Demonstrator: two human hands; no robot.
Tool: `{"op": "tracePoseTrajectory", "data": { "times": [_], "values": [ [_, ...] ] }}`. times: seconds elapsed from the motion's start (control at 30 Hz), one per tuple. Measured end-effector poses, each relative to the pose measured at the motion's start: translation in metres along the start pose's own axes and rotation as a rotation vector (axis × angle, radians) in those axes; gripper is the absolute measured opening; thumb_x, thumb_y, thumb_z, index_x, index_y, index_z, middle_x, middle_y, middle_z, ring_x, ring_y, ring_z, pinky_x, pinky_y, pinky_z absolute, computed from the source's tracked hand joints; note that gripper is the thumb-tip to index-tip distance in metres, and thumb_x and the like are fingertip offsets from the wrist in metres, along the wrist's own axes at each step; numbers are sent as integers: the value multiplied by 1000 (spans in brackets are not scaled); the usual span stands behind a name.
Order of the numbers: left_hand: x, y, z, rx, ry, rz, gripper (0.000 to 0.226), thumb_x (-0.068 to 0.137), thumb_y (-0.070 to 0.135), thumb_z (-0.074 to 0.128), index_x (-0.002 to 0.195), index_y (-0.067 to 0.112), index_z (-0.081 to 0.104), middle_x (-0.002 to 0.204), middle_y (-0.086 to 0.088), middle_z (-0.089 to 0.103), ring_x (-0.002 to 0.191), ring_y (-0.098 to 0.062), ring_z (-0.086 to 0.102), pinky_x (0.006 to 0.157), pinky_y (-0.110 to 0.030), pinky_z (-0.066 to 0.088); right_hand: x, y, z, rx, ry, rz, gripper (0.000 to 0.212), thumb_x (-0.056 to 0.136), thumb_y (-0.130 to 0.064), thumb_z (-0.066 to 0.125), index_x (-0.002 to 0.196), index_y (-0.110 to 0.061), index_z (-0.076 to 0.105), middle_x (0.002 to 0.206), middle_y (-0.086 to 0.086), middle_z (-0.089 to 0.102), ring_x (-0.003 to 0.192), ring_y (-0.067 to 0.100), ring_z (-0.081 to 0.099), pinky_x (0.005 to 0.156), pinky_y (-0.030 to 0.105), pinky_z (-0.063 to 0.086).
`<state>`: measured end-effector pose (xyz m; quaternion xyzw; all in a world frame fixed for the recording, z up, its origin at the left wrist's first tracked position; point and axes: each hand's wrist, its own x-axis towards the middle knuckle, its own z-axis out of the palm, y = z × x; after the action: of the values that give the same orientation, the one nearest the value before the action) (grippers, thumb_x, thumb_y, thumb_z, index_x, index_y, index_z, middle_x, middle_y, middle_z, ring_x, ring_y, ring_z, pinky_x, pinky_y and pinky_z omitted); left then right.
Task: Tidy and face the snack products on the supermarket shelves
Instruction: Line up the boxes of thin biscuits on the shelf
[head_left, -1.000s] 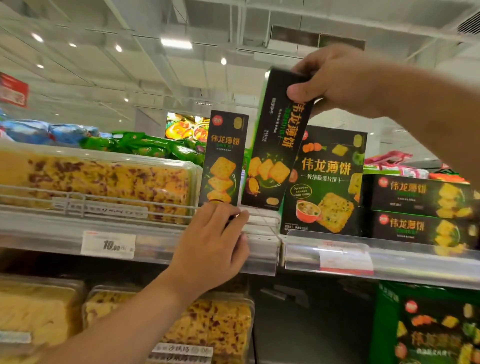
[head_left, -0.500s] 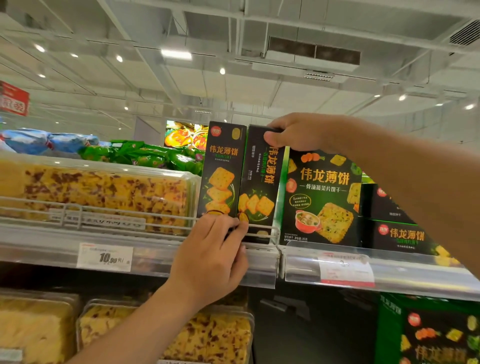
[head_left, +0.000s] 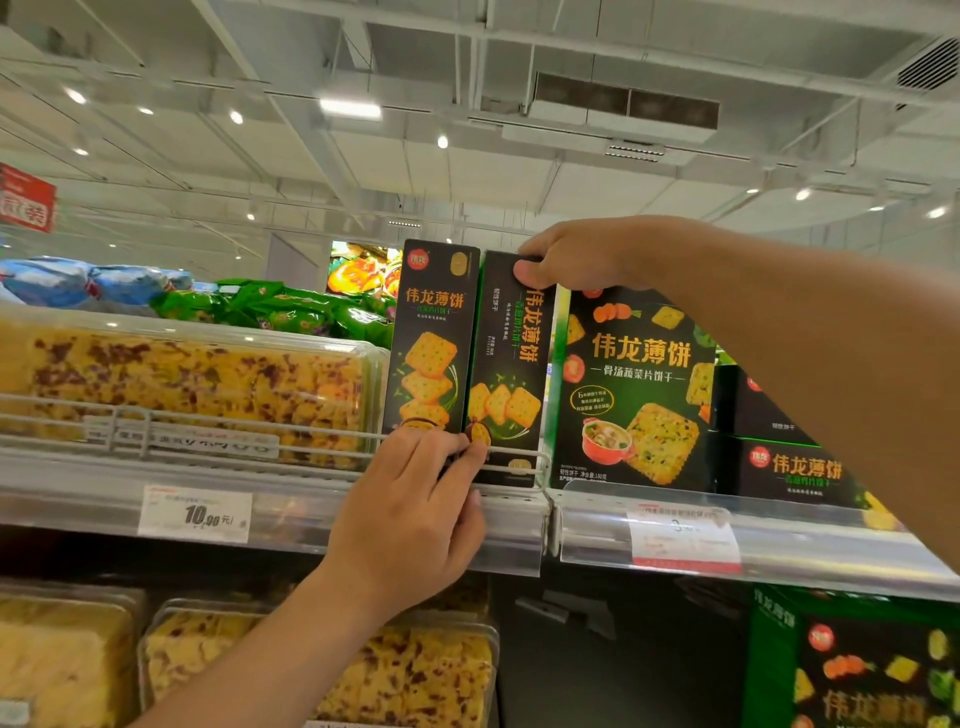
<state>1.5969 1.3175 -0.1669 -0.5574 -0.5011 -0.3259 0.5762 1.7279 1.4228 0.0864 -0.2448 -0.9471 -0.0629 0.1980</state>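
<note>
Right hand (head_left: 582, 257) is pinching the top end of the second cracker box (head_left: 511, 364), thumb on the front face, other fingers curled over the top edge. That box stands on the upper shelf (head_left: 311, 512) behind the wire rail (head_left: 208, 426), between the first cracker box (head_left: 431, 338) on its left and the big green-edged carton (head_left: 634, 384) on its right. It's turned a bit: the narrow side panel shows along with the front, so not squarely faced yet.

Left hand (head_left: 415, 519) is at the base of the first box, fingers curled up against the rail and the bottom of the box. Looks like a steadying hold, but I can't tell if it's actually gripping the box or only the rail.

Handling call: thin card sleeve, light, stiff along its length but easy to dent at corners and faces. Tall and narrow, so it tips readily, and the neighbour goes with it. Glossy print, probably a bit slick. I'd keep the top-end pinch and twist gently to square the front, one hand low to stop the base skating. No squeezing mid-panel.

Clear tubs of yellow cake (head_left: 197, 384) sit to the left, price tag (head_left: 195, 514) below them.
</note>
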Motion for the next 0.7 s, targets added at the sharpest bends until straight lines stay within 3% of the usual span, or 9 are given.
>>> {"op": "tracePoseTrajectory", "data": {
  "times": [0.1,0.17,0.23,0.3,0.4,0.47,0.53,0.6,0.7],
  "values": [
    [-1,0,0,0,1,0,37,93,22,51,118,0,67,108,-13,63,102,-29,59,93,-39,48,-1,-1,0,-15,-13,-15,27,101,-48,38,115,-34,54,108,-6,67,74,11,55,68,30,42],
    [-1,-1,1,-2,12,1,37,94,22,51,118,0,66,108,-13,63,102,-30,59,95,-38,47,-5,0,-2,-37,5,-34,42,100,-48,39,138,-31,45,129,-5,58,79,13,55,83,36,43],
    [-1,-1,2,-5,21,3,37,94,22,50,119,0,66,109,-13,62,103,-29,58,93,-39,48,-13,8,-9,-49,96,-37,55,99,-49,41,148,-26,34,148,-1,43,117,22,52,107,44,30],
    [-1,-2,3,-1,28,7,37,94,22,50,118,0,66,108,-12,61,103,-29,58,92,-39,49,-22,25,-19,-108,164,-14,56,99,-49,41,149,-23,35,154,1,35,139,25,32,113,46,20],
    [0,-1,4,12,29,12,37,93,22,49,118,0,65,108,-12,61,102,-28,57,91,-37,49,-38,62,-25,-69,119,140,61,94,-50,53,147,-25,37,150,3,40,135,27,38,110,48,28],
    [1,0,4,17,16,5,38,93,23,47,119,2,64,108,-11,59,102,-28,56,91,-37,48,-46,78,-19,4,80,185,61,90,-49,59,144,-28,41,144,2,48,126,25,47,102,43,36],
    [1,0,3,21,5,2,39,94,25,45,121,3,62,109,-9,56,102,-27,55,91,-38,48,-51,88,-12,23,67,168,49,89,-48,61,134,-29,52,127,-2,61,106,16,59,87,35,45],
    [2,0,3,23,-4,0,40,94,24,46,122,2,63,109,-9,55,102,-27,54,92,-38,47,-55,91,-8,4,98,128,44,87,-49,63,127,-32,54,108,-6,65,91,12,60,74,31,45],
    [3,1,1,47,-28,-8,40,92,23,47,121,1,64,107,-11,58,101,-28,55,92,-39,46,-65,93,-11,24,164,100,54,82,-51,68,129,-33,51,111,-8,62,92,14,60,77,32,46]
  ]
}}
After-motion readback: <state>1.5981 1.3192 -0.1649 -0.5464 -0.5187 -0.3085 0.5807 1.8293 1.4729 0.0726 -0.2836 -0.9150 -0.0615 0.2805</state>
